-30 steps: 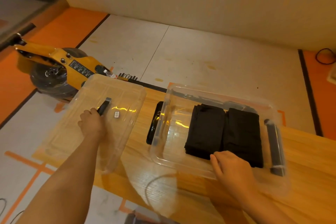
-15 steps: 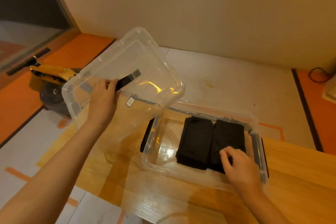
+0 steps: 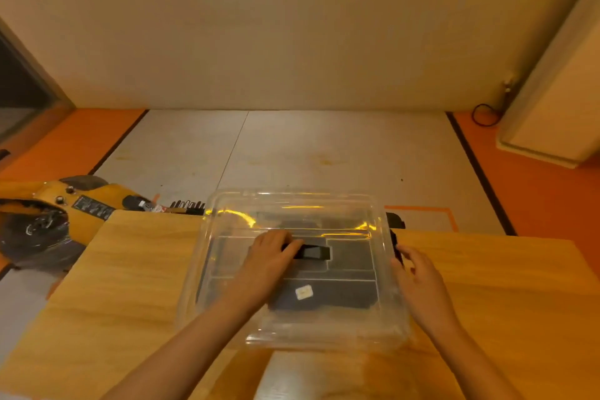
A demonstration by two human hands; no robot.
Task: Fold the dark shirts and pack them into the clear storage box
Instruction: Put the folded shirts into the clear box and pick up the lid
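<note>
The dark shirts (image 3: 328, 297) lie folded inside the clear storage box (image 3: 292, 331), which sits near the middle of the wooden table (image 3: 130, 269). They show only as a flat black mass through the lid (image 3: 233, 224), which now rests across the top of the box; how many there are cannot be told here. A small white label (image 3: 304, 292) shows over them.

The left hand (image 3: 271, 256) is closed around the lid's black handle (image 3: 311, 252) at its middle. The right hand (image 3: 418, 273) is at the box's right edge, fingers curled against the black latch (image 3: 396, 248) there; whether it grips or only touches it is unclear.

The main risk, as I judge it, is a lid that sits crooked: if it is not square on the rim, the right latch may not catch, or fabric near an edge could get pinched. Pushing down on 1 side alone could tip the opposite side up. A second black latch (image 3: 394, 220) shows at the far right corner.

Beyond the table's left end, a yellow machine (image 3: 65, 208) stands on the floor.
</note>
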